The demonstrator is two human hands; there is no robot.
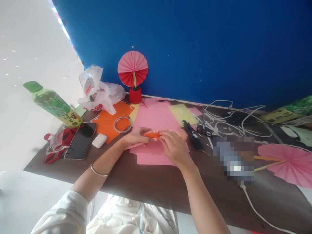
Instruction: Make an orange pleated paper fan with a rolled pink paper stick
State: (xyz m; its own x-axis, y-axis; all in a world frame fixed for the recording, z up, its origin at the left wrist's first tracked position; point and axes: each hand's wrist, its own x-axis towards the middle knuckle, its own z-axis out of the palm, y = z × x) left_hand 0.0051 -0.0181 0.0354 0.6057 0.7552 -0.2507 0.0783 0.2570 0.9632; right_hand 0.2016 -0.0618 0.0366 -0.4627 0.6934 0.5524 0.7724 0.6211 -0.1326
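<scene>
Between my two hands is a small pleated piece of orange paper [154,134] with a paler edge. My left hand [138,136] grips its left end, fingers curled around it. On the other end, my right hand [173,143] pinches the folds with thumb and fingers. Both hands are just above a stack of pink paper sheets [156,157] on the dark table. A flat orange sheet [114,113] lies to the left of my hands, with a roll of clear tape [122,124] on it.
Left: a green-capped bottle [57,105], phone [81,141], white earbud case [99,140] and plastic bag [102,92]. A pink-and-red paper fan [133,69] stands in a red pot [135,95]. Right: a black box cutter-like object [193,135], tangled white cables [229,123] and a pink fan [290,162].
</scene>
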